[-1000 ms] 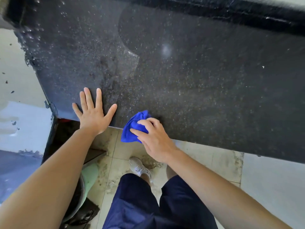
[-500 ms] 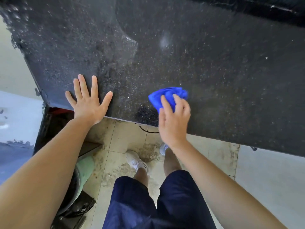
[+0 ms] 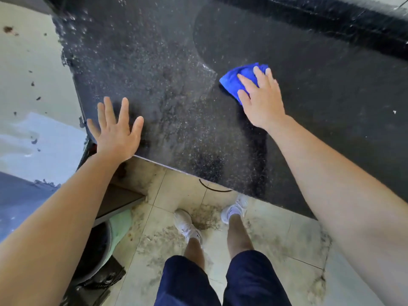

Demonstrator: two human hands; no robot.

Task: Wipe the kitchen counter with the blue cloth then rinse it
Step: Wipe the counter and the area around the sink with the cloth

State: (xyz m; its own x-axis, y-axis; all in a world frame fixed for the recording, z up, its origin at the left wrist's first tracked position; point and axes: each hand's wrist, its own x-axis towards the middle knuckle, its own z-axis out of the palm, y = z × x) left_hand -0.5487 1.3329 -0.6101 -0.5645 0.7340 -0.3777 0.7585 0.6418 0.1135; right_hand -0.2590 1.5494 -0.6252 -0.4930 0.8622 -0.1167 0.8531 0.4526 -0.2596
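The black speckled kitchen counter (image 3: 320, 89) fills the upper part of the view; its left half is dusty and grey, its right half darker. A bunched blue cloth (image 3: 236, 81) lies on the counter's middle, at the border of the dusty patch. My right hand (image 3: 260, 98) presses flat on the cloth, fingers over its near side, covering part of it. My left hand (image 3: 117, 131) rests flat on the counter's near left corner, fingers spread, holding nothing.
A raised black ledge (image 3: 331, 21) runs along the counter's far side. Below the front edge is a stained tiled floor (image 3: 276, 235) with my white shoes (image 3: 187, 224). A pale green bin (image 3: 114, 230) stands under the counter's left end. A white wall (image 3: 28, 74) is at left.
My right hand has slid the blue cloth from the counter's front edge away from me and to the right, toward the middle. My left hand has stayed on the near corner.
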